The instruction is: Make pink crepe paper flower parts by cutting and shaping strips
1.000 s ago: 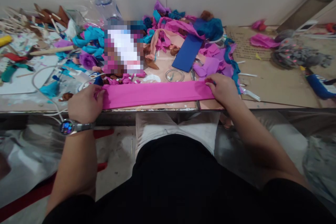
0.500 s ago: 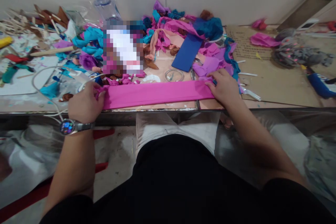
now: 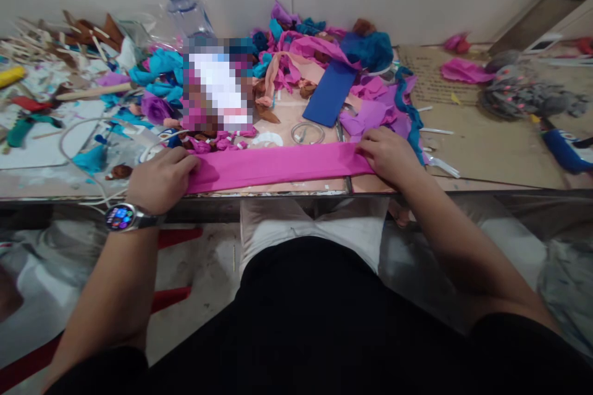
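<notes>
A long folded strip of pink crepe paper (image 3: 278, 163) lies flat along the front edge of the table. My left hand (image 3: 163, 178), with a watch at the wrist, is closed over the strip's left end, the fingers curled down onto it. At the right end my right hand (image 3: 386, 154) grips the paper between thumb and bent fingers. Both ends are partly hidden under my hands. A white cable (image 3: 88, 180) runs beside my left wrist. Just behind the strip sits a coiled grey cable (image 3: 308, 133).
Behind lie heaps of crumpled blue, pink and purple paper (image 3: 319, 46), a dark blue flat card (image 3: 331, 92) and a clear bottle (image 3: 188, 12). Pliers (image 3: 21, 129) and thin sticks (image 3: 32, 43) are at left. Cardboard (image 3: 491, 148) and a grey bundle (image 3: 528, 92) are at right.
My left hand has shifted slightly right and turned palm down over the strip's end. My right hand has slid a little left along the paper. The strip stays in nearly the same place.
</notes>
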`<state>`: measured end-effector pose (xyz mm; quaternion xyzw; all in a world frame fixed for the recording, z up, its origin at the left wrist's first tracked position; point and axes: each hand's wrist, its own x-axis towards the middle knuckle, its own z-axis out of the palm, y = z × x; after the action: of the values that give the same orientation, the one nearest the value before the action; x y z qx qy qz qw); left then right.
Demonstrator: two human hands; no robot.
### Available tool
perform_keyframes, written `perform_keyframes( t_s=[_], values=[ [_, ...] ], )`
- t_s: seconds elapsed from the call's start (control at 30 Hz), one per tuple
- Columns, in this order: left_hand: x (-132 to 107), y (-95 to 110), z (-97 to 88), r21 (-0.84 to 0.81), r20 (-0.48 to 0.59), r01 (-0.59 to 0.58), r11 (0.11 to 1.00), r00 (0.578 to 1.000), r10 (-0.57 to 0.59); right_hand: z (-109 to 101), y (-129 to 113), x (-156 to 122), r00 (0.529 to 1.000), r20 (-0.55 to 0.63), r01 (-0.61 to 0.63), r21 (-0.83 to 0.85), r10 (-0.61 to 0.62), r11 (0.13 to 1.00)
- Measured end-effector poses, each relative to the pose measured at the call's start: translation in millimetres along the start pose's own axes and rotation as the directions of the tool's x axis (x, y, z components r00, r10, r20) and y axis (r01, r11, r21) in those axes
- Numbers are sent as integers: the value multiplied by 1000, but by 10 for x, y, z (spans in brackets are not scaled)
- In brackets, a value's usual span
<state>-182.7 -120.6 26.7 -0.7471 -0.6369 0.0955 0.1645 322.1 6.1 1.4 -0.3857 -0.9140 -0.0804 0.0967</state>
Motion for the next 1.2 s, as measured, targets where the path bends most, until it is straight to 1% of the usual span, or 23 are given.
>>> perform_keyframes(
  t_s=[0.07,0.1,0.17,0.2,0.27,0.3,0.4,0.47,0.53,0.6,0.8,0.87,0.93,1.0,1.07,1.13,1.2],
  values=[
    [-3,2,-42,-8,-3,-11,1000,1000,11,-18,7,-7,1000,4,6,15,-6,1000],
    [-13,33,-75,-25,-29,1,1000,1000,-2,-24,11,-10,1000,7,9,24,-9,1000],
    [-53,168,-153,-100,-122,19,995,992,-31,-28,20,-13,1000,16,10,48,-11,999],
    [-80,273,-191,-154,-182,14,988,982,-42,-27,25,-13,1000,19,10,60,-11,998],
    [-139,539,-243,-283,-209,-63,957,978,3,-22,34,-12,1000,20,8,81,-10,997],
    [-168,684,-253,-346,-215,-77,935,977,1,-19,38,-12,1000,19,8,88,-9,996],
    [-242,1059,-207,-455,-179,-117,883,983,38,-18,44,-10,1000,19,11,98,-13,995],
    [-277,1199,-138,-478,-155,-104,872,987,33,-22,42,-11,1000,21,12,104,-14,994],
    [-301,1247,-72,-482,-147,-90,871,989,21,-27,33,-12,1000,24,9,115,-12,993],
    [-317,1243,-29,-479,-152,-89,873,988,17,-27,26,-14,1000,29,9,127,-13,992],
    [-341,1226,6,-472,-168,-97,876,986,19,-43,81,-25,999,38,5,161,-11,987],
    [-346,1235,17,-472,-173,-98,876,985,17,-96,48,-21,1000,14,-24,173,22,985],
    [-349,1243,26,-471,-173,-94,877,985,13,-179,-109,-4,992,-67,-93,192,108,977],
    [-349,1250,29,-473,-171,-89,877,985,7,-261,-428,32,972,-152,-136,243,177,960],
    [-348,1255,25,-475,-171,-86,876,985,4,-304,-879,91,983,-149,-50,329,104,943],
    [-347,1257,18,-474,-174,-86,876,985,2,-285,-1369,173,992,-113,100,397,-60,912],
    [-347,1253,11,-474,-174,-85,877,985,2,-207,-1794,269,983,-82,183,410,-164,894]
  ],
)
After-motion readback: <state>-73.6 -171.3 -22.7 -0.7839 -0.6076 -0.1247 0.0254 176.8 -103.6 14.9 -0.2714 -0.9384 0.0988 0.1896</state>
